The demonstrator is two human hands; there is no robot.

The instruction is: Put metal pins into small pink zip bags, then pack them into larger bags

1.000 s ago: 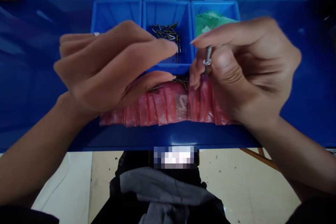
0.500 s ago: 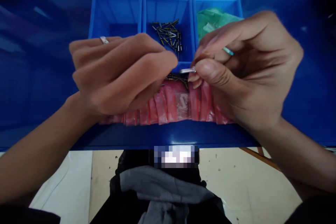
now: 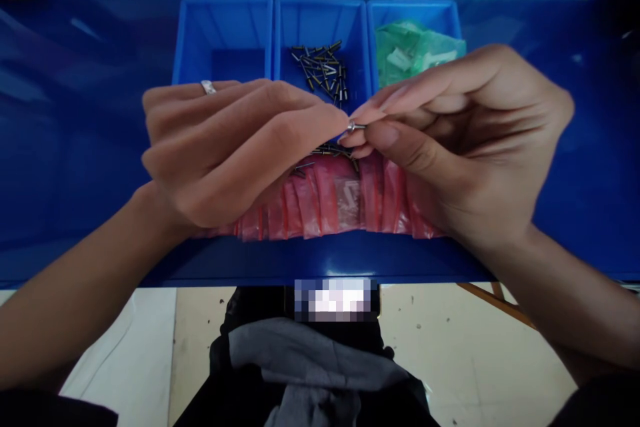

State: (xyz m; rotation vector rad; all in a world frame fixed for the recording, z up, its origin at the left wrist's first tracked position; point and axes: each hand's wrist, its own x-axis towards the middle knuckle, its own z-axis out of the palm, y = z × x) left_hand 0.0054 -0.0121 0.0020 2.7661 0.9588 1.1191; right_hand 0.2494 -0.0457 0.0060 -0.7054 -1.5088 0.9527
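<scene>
A small silver blind rivet (image 3: pixel 354 126) bridges my two hands above the front rim of the middle bin. The fingertips of my left hand (image 3: pixel 240 147) are closed at its left end, hiding that part. My right hand (image 3: pixel 470 140) pinches the thin pin at the other end between thumb and fingers. Behind them, the middle blue bin (image 3: pixel 320 20) holds a heap of loose rivets (image 3: pixel 323 70). More rivets (image 3: pixel 330 150) lie just in front of that bin, partly covered by my left hand.
Pink zip bags (image 3: pixel 310 207) lie in an overlapping row along the front of the blue table (image 3: pixel 590 180). A green plastic bag (image 3: pixel 415 47) sits in the right bin. The left bin (image 3: pixel 225 27) stands beside the middle one. A blurred-out screen (image 3: pixel 335 299) is below the table edge.
My hands have come together. The rivet, earlier pointing left out of my right fingers and apart from my left hand, now has its left end in my left fingertips.
</scene>
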